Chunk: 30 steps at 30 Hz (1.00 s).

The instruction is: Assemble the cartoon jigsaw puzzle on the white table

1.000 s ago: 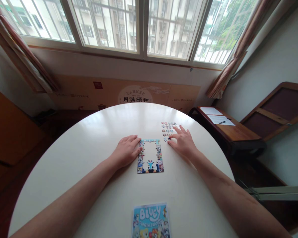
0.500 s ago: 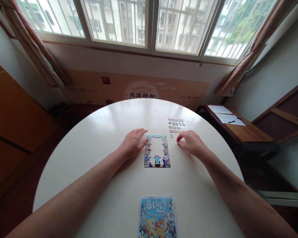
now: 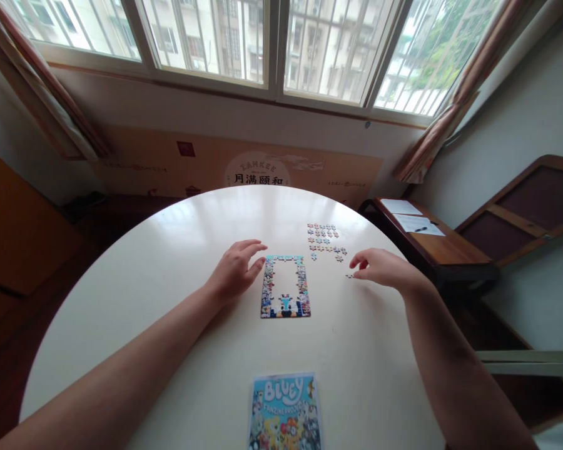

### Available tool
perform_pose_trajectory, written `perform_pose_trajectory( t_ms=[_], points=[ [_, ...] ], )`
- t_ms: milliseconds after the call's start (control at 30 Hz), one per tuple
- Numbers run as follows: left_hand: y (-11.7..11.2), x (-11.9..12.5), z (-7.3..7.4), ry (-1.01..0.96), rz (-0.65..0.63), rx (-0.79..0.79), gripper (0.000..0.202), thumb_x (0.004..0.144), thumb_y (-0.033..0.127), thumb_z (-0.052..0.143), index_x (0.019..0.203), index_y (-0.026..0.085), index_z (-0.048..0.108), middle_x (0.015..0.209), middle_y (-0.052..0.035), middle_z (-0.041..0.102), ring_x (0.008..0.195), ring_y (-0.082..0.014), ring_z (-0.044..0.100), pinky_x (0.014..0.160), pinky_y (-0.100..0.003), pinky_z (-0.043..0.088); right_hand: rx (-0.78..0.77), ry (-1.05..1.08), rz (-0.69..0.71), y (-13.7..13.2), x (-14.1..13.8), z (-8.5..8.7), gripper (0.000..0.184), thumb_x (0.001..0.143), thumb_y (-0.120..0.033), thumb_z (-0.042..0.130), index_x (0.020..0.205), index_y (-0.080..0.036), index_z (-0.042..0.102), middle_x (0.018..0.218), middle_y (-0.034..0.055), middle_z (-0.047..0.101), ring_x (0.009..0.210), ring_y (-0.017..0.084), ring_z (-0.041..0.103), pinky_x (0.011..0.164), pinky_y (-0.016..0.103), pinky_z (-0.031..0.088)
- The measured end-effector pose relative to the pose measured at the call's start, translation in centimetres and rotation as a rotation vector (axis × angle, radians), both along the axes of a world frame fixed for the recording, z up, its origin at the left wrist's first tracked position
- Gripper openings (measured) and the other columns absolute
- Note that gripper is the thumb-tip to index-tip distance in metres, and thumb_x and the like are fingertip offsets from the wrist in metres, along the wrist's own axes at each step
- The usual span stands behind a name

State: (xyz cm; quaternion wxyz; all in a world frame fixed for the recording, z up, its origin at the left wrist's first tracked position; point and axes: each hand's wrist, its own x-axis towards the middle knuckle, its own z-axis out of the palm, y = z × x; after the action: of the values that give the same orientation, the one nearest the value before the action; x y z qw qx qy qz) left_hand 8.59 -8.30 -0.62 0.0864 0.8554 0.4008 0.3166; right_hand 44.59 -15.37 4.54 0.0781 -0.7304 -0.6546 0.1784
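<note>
A partly assembled jigsaw puzzle [image 3: 264, 287] lies on the white table, its border joined and its middle showing bare table. My left hand [image 3: 234, 269] rests at its upper left edge, fingers spread and holding nothing. To the right, my right hand [image 3: 380, 269] pinches a small puzzle piece [image 3: 349, 275] just above the tabletop, the piece poking out past the thumb and fingertips. Several loose puzzle pieces [image 3: 323, 232] lie in rows beyond the puzzle, and one piece [image 3: 339, 258] sits at the near right of those rows.
A Bluey picture sheet [image 3: 285, 406] lies on the near part of the round white table [image 3: 169, 269]. Papers [image 3: 417, 225] and a pen are on a wooden side table [image 3: 431, 247] at the right. A barred window [image 3: 206, 44] is behind.
My right hand has moved right, away from the puzzle, and the piece at its fingertips now shows. The view has turned slightly right. My left hand stays beside the puzzle.
</note>
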Motion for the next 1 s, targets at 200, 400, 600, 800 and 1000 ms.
perform_pose_trajectory(
  t_ms=[200, 400, 600, 800, 1000],
  points=[
    [-0.3, 0.1, 0.2, -0.020, -0.008, 0.019, 0.026, 0.098, 0.028, 0.053, 0.117, 0.020, 0.068, 0.129, -0.0118, 0.067, 0.126, -0.0290, 0.059, 0.109, -0.055, 0.049, -0.137, -0.051, 0.038, 0.5, -0.5, -0.4, 0.018, 0.067, -0.013, 0.068, 0.079, -0.023, 0.077, 0.088, 0.0039, 0.077, 0.081, 0.022, 0.069, 0.066, 0.030, 0.046],
    [-0.8, 0.2, 0.8, -0.023, -0.066, 0.008, 0.021, 0.096, 0.023, 0.055, 0.109, 0.020, 0.071, 0.123, -0.0109, 0.070, 0.119, -0.0276, 0.061, 0.103, -0.053, 0.052, 0.058, 0.060, 0.111, 0.2, -2.3, -0.6, 0.015, 0.081, -0.022, 0.065, 0.083, -0.023, 0.080, 0.091, 0.0053, 0.079, 0.084, 0.023, 0.071, 0.074, 0.033, 0.051],
    [-1.3, -0.1, 1.8, 0.030, -0.296, -0.001, 0.012, 0.090, 0.023, 0.063, 0.097, 0.024, 0.073, 0.108, -0.0059, 0.073, 0.106, -0.0248, 0.063, 0.096, -0.047, 0.054, 0.257, 0.446, 0.541, -1.0, -9.6, -2.3, 0.023, 0.090, -0.019, 0.061, 0.098, -0.025, 0.081, 0.094, 0.0039, 0.078, 0.083, 0.017, 0.070, 0.078, 0.031, 0.054],
    [-1.1, -0.2, 1.5, 0.089, -0.354, -0.084, 0.022, 0.085, 0.028, 0.070, 0.106, 0.023, 0.073, 0.117, -0.0089, 0.071, 0.115, -0.0278, 0.061, 0.102, -0.049, 0.050, 0.305, 0.492, 0.596, -2.0, -13.4, -4.2, 0.030, 0.085, -0.011, 0.066, 0.107, -0.027, 0.079, 0.090, 0.0013, 0.078, 0.079, 0.016, 0.068, 0.076, 0.031, 0.053],
    [-1.0, -0.1, 1.4, 0.152, -0.389, -0.140, 0.019, 0.083, 0.028, 0.072, 0.102, 0.024, 0.073, 0.116, -0.0068, 0.072, 0.113, -0.0264, 0.063, 0.102, -0.046, 0.050, 0.376, 0.410, 0.638, -1.8, -13.6, -5.0, 0.018, 0.085, -0.014, 0.070, 0.093, -0.028, 0.079, 0.089, 0.0000, 0.078, 0.087, 0.018, 0.068, 0.085, 0.035, 0.053]
  ],
)
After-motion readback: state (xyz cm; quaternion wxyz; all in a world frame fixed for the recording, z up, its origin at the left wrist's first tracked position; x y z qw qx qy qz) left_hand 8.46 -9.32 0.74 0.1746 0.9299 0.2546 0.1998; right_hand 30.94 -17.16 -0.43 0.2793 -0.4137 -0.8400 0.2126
